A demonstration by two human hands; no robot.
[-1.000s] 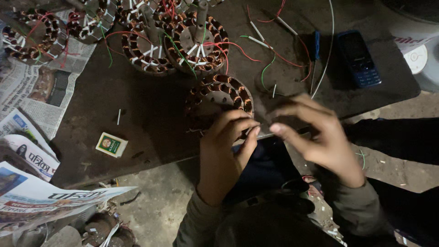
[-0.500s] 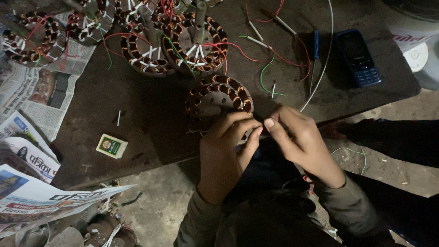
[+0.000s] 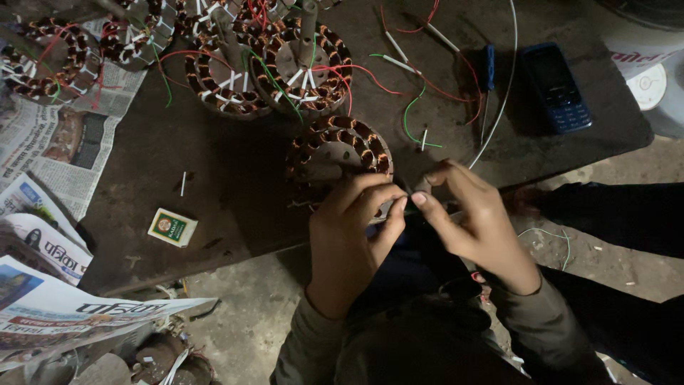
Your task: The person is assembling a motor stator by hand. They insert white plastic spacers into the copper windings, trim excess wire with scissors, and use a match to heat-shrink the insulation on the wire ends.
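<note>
left hand (image 3: 353, 235) + right hand (image 3: 474, 221): pinching thin wire lead (image 3: 413, 207) | wound stator (image 3: 338, 150) on table (image 3: 235, 192): heavy, rigid; lead springy, snappable — likely best gripped near fingertips

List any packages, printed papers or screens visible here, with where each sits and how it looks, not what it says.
Small box: flat on the dark table near its front edge, left of the hands; rectangular, green with a pale border and a round emblem.
Mobile phone: upper right of the table; dark blue keypad handset, screen dark.
Newspapers: spread along the left edge; white sheets with colour photos and dark headlines.
White container: far right; red printing, round label.
</note>
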